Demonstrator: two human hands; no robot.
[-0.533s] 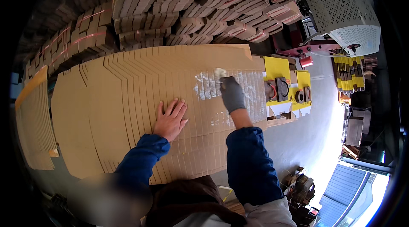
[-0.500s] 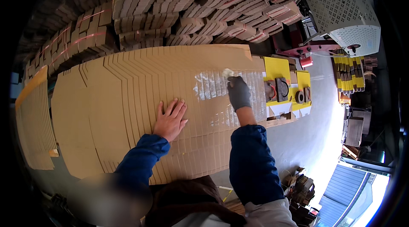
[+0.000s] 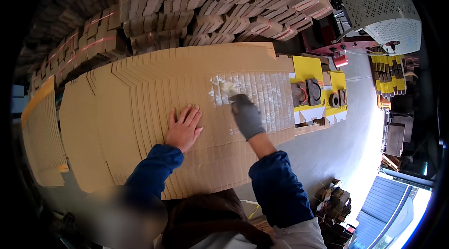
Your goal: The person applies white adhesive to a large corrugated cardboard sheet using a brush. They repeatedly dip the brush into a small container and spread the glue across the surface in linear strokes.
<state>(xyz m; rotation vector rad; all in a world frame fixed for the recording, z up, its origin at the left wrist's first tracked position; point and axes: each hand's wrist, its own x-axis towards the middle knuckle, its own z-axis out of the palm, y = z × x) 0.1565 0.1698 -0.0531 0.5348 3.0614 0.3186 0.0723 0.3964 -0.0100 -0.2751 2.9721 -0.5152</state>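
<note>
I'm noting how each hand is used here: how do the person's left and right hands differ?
The left hand is bare, while the right hand wears a dark grey glove. The left hand rests open on the overlapping cardboard sheets; the right hand is curled around a pale item, too blurred to identify. Both extend from blue sleeves.

I'm in a workshop
Beyond my fanned sheets, strapped cardboard stacks; right of the sheets, a guarded machine.
</note>
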